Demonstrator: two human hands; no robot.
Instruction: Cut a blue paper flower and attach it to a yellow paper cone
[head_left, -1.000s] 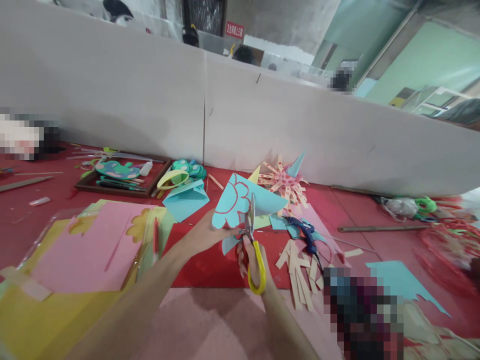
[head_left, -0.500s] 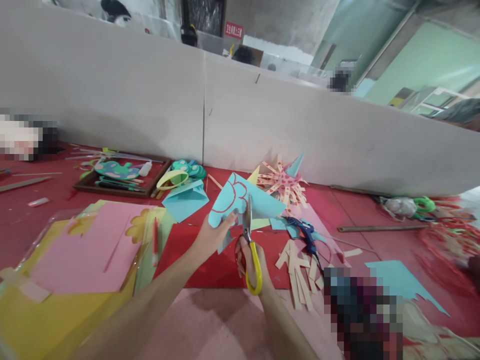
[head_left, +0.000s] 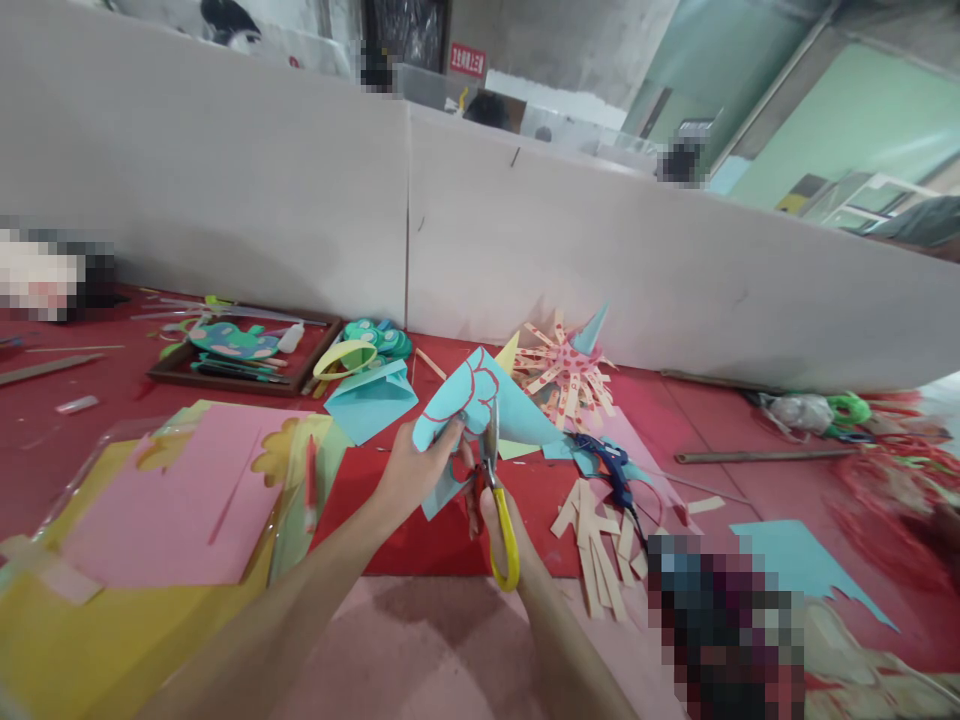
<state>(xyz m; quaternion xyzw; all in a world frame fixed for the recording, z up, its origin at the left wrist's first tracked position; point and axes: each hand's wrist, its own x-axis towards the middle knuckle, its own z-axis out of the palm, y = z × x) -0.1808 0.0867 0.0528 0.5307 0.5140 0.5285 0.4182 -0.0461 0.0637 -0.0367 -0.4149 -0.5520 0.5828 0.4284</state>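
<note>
In the head view, a light-blue paper sheet with a red drawn scalloped outline [head_left: 480,400] was held up above the red table covering [head_left: 405,540], near the middle of the scene, pinched at its near-left edge by the left hand [head_left: 420,470]. Yellow-handled scissors [head_left: 496,490] were gripped by the right hand [head_left: 499,525], fingers closed through the loops, blades set into the sheet's near edge. Part of the outline appeared cut already; the far lobes were judged uncut. Pale wooden strips [head_left: 600,545] lay to the right, a pink paper sheet [head_left: 172,500] to the left.
</note>
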